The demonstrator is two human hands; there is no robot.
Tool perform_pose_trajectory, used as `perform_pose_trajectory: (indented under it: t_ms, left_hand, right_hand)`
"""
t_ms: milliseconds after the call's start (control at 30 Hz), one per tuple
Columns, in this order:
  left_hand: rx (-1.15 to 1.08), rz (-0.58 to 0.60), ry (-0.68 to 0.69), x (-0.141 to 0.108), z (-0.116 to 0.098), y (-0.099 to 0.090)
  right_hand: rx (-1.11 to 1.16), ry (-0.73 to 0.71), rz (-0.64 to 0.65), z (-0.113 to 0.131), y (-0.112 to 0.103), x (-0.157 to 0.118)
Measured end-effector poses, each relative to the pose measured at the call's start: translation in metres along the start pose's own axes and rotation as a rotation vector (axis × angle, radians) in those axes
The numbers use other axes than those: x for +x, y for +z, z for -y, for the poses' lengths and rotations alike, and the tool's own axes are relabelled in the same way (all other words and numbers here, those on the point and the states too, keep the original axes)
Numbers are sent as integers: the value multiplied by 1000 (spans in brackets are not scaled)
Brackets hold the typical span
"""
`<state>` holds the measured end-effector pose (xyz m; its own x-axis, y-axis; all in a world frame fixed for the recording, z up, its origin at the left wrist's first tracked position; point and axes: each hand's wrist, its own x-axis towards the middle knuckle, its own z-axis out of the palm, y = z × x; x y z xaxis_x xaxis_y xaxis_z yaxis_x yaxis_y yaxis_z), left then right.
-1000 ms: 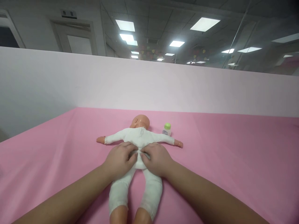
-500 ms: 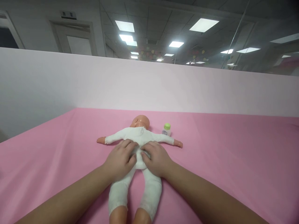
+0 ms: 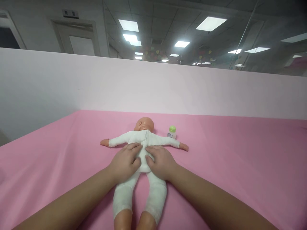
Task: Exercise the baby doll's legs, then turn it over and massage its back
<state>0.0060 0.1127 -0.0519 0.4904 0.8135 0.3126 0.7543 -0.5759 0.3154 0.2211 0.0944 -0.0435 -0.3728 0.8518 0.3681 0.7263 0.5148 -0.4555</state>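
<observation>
A baby doll (image 3: 145, 163) in a white cloth body lies on its front, its head away from me and both arms spread wide. My left hand (image 3: 126, 163) rests on the left side of its back, fingers stretched out and thumb apart. On the right side of the back lies my right hand (image 3: 161, 162), also with extended fingers and the thumb separate. A narrow strip of white cloth shows between the two hands. Beyond the doll's right-hand arm in view stands a small clear bottle (image 3: 171, 134) with a green cap.
A pink sheet (image 3: 227, 153) with soft creases covers the surface under the doll. Behind it rises a pale padded wall (image 3: 168, 89), with glass and ceiling lights above. A door (image 3: 81, 44) is visible at the upper left.
My right fingertips have slid slightly up the doll's back toward its head and look straighter. The left hand has hardly moved. Doll and bottle stay in place.
</observation>
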Motion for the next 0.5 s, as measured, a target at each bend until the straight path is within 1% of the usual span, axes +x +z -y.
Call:
perform_pose_trajectory:
  t_ms: [100, 200, 267, 333, 433, 500]
  left_hand:
    - [-82, -17, -58, 2, 1, -3]
    - [-161, -22, -90, 4, 0, -10]
    - [-223, -17, -123, 5, 1, -15]
    - [-267, -12, -184, 5, 2, -18]
    - [-269, -30, -257, 4, 3, -19]
    - [-228, -36, -253, 4, 2, -19]
  right_hand:
    - [15, 17, 10, 0, -1, 2]
    - [36, 19, 4, 0, -3, 2]
    - [72, 20, -8, 2, -5, 1]
    - [131, 23, -8, 3, -7, 0]
    - [232, 42, 6, 5, -9, -1]
    - [266, 69, 1, 5, -9, 0]
